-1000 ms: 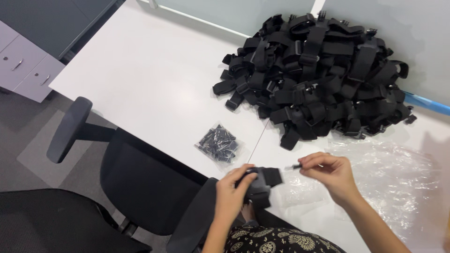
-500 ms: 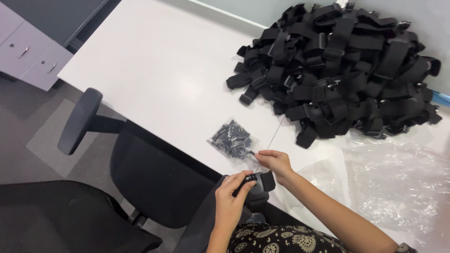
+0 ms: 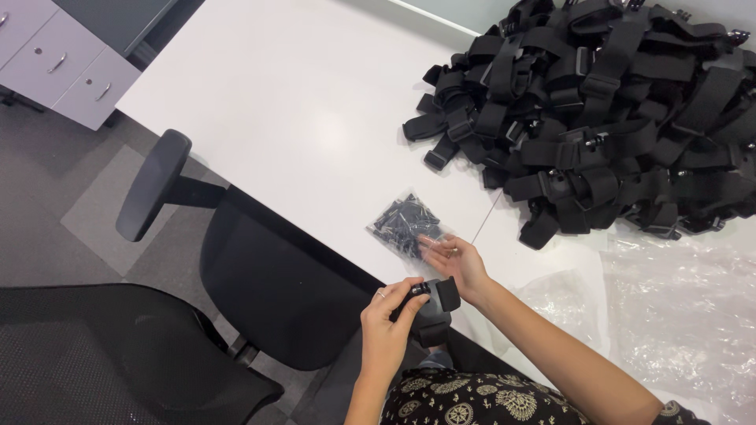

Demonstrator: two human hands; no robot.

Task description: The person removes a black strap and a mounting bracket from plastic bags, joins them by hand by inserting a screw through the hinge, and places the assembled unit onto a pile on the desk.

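Two bare hands work at the near edge of a white rectangular table [image 3: 299, 118]. Closest in, the left hand [image 3: 390, 327] curls its fingers around a short black webbing strap with a plastic buckle [image 3: 431, 308], held just off the table edge. Just beyond it, the right hand [image 3: 455, 258] hovers loosely cupped, fingers part-spread, its fingertips at a small clear plastic bag of little black parts [image 3: 403, 223] lying on the table; whether it pinches anything cannot be told. Crumpled clear plastic sheeting [image 3: 677, 307] spreads to the right. Farther back sits a big heap of black webbing straps [image 3: 598, 118]. A black office chair [image 3: 260, 291] stands left of the hands.
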